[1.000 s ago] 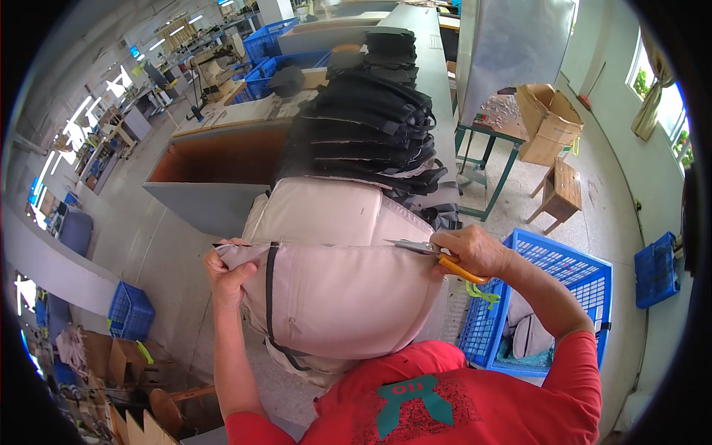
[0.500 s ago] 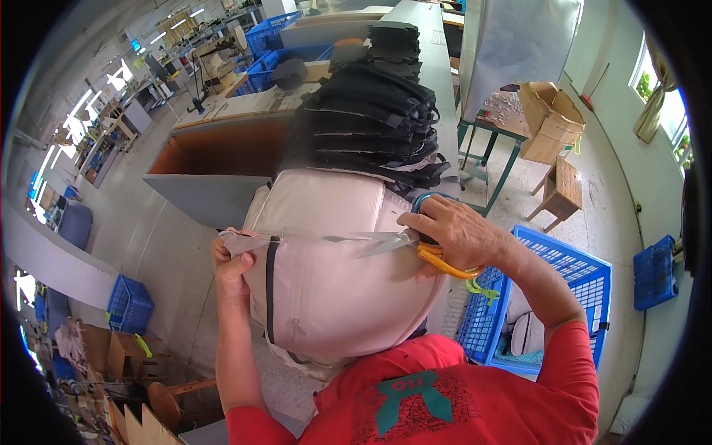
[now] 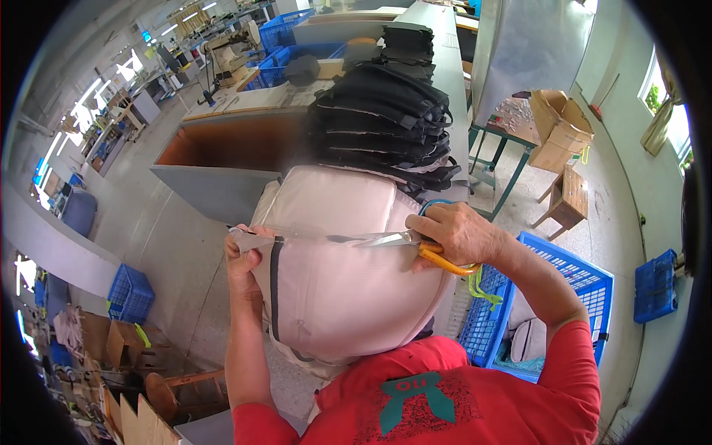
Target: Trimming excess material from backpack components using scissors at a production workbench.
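Note:
A pale pink fabric bag piece [image 3: 360, 297] lies in front of me over a stack of similar pieces, with a black strip [image 3: 275, 293] along its left side. My left hand [image 3: 243, 268] is closed, pinching the fabric's left edge between thumb and fingers. Wrapped round the handles of a pair of scissors, one loop blue and one orange, is my right hand [image 3: 463, 236]. The scissors' blades [image 3: 391, 239] point left across the fabric and lie almost together. Whether their tips touch the cloth I cannot tell.
Beyond the pink pieces rises a pile of black bag parts [image 3: 386, 122]. A blue plastic crate [image 3: 482, 319] with fabric inside stands at my right. Farther right are a wooden stool [image 3: 567, 196], a cardboard box [image 3: 560, 133] and a green-legged table [image 3: 512, 178]. A grey open-topped box [image 3: 215, 193] stands left.
The scissor blades have come closer together. Both hands keep their grip on the fabric and the scissors. The whole view has shifted slightly.

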`<state>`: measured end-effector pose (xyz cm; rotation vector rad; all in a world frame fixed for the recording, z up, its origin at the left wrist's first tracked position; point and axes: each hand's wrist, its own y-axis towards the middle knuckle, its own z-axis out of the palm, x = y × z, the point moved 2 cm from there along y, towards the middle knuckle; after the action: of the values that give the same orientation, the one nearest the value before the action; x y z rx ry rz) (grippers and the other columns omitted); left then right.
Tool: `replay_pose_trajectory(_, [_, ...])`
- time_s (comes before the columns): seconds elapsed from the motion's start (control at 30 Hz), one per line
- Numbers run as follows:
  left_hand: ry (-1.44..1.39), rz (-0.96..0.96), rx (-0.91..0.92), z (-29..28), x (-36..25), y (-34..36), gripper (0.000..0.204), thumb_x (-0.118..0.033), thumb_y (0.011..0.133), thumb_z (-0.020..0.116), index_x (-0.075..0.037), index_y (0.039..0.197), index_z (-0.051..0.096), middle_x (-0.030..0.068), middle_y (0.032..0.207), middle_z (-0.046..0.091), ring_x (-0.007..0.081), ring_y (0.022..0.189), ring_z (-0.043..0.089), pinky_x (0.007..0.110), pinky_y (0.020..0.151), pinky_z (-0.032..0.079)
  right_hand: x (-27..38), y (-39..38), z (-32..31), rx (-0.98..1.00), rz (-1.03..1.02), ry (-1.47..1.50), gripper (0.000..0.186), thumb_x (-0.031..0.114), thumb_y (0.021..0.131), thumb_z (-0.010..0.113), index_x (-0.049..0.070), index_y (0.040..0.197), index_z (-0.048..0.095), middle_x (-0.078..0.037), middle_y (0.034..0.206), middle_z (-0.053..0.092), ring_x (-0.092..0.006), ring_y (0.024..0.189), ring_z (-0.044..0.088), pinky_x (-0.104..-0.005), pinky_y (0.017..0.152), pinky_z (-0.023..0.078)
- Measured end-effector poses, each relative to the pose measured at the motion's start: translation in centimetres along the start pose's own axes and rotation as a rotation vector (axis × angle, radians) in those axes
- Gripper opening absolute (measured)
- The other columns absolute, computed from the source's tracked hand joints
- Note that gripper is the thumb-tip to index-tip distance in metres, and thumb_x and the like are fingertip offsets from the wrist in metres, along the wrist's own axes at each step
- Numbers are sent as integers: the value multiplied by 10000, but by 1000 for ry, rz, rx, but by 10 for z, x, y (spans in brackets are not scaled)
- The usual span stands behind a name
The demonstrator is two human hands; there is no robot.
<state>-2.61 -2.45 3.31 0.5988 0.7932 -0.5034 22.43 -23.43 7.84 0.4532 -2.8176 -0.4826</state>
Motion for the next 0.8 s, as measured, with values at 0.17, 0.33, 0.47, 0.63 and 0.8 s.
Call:
replay_pose_trajectory(0.17, [-110, -2, 32, -19, 8, 0, 471, -141, 581, 831, -119, 967, 562, 51, 865, 601, 229, 858, 561, 383, 806, 464, -2, -1, 5, -39, -62, -22, 462, 436, 754, 667, 29, 936, 546, -54, 616, 481, -193, 538, 504, -304, 453, 403])
replay_pose_trajectory(0.33, [-128, 17, -3, -18, 13, 0, 452, -152, 587, 828, -121, 957, 570, 41, 837, 590, 219, 825, 551, 378, 804, 448, 0, 2, 2, -42, -47, -60, 495, 485, 746, 657, 42, 938, 549, -48, 612, 475, -184, 534, 498, -302, 445, 390])
replay_pose_trajectory(0.47, [-163, 26, 112, -12, 12, 1, 360, -180, 621, 806, -109, 885, 570, 26, 743, 550, 183, 721, 496, 343, 730, 407, 6, 11, -1, -79, -20, -85, 571, 535, 700, 673, 52, 974, 538, -49, 631, 466, -185, 554, 487, -310, 455, 383])
replay_pose_trajectory(0.63, [-171, 54, 158, -5, 10, 1, 305, -200, 648, 784, -98, 823, 556, 24, 678, 510, 166, 664, 450, 317, 659, 372, 3, 15, 1, -58, -38, -64, 612, 562, 690, 665, 51, 999, 527, -50, 651, 466, -185, 567, 482, -314, 468, 385])
replay_pose_trajectory(0.8, [-186, 55, 125, -5, 10, -1, 293, -202, 642, 783, -96, 793, 555, 23, 663, 499, 166, 649, 440, 312, 630, 360, 5, 16, -1, -79, -44, -59, 640, 581, 684, 662, 59, 1026, 520, -41, 674, 471, -179, 583, 476, -305, 469, 369])
